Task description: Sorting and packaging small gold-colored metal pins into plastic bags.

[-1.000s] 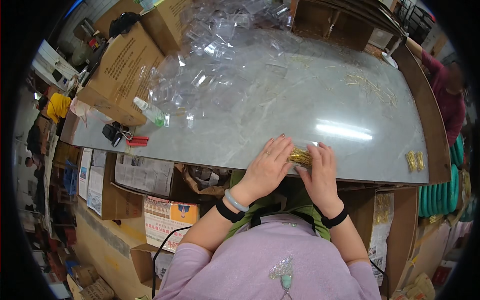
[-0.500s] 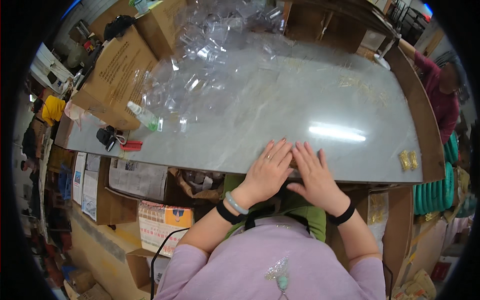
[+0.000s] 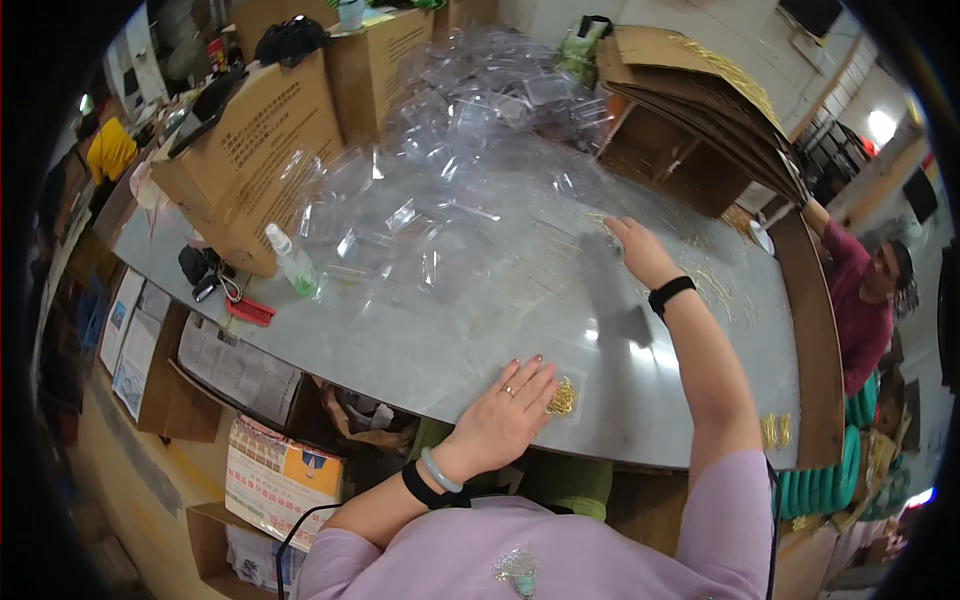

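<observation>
Resting flat near the bench's [image 3: 420, 345] near edge, the left hand [image 3: 500, 420] lies with fingers [image 3: 530, 378] spread wide, gripping nothing; a small gold cluster [image 3: 562, 398] sits just beside their tips, touching or nearly so. Farther out, the right hand [image 3: 640, 250] stretches across the grey surface, fingers open and flat, among thin gold pieces [image 3: 715, 285] scattered around it. Beyond both hands spreads a heap of clear plastic packets [image 3: 450, 170]. Well off to the left fingers' side stand a small spray bottle [image 3: 293, 260] and a cardboard box [image 3: 255, 150].
</observation>
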Action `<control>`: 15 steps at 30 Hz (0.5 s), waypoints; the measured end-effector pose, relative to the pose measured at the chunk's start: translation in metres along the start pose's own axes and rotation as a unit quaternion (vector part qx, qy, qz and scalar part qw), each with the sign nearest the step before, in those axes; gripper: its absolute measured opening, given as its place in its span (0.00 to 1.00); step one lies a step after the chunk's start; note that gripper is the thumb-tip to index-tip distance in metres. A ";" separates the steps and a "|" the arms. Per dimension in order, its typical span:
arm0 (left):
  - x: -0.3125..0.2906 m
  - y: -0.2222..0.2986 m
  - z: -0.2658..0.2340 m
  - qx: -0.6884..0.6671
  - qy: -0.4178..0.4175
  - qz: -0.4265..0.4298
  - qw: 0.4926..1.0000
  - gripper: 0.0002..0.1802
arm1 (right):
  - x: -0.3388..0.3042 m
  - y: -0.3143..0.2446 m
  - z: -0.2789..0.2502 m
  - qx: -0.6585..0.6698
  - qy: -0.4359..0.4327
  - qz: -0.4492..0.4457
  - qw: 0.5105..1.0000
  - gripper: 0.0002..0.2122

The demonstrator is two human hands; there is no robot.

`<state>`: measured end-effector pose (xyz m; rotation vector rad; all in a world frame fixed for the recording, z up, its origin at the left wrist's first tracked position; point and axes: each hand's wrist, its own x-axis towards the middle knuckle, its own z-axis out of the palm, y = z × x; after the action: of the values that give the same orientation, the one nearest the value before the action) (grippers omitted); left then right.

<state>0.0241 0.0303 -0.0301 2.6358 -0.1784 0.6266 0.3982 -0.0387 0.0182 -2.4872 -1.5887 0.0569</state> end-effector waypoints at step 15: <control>0.002 -0.004 0.002 0.016 -0.010 0.002 1.000 0.35 | -0.129 -0.056 0.008 -0.063 -0.024 -0.019 0.998 0.24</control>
<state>0.0269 0.0331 -0.0320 2.6733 -0.1805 0.6090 0.2925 -0.1313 0.0113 -2.5663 -1.7091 0.0130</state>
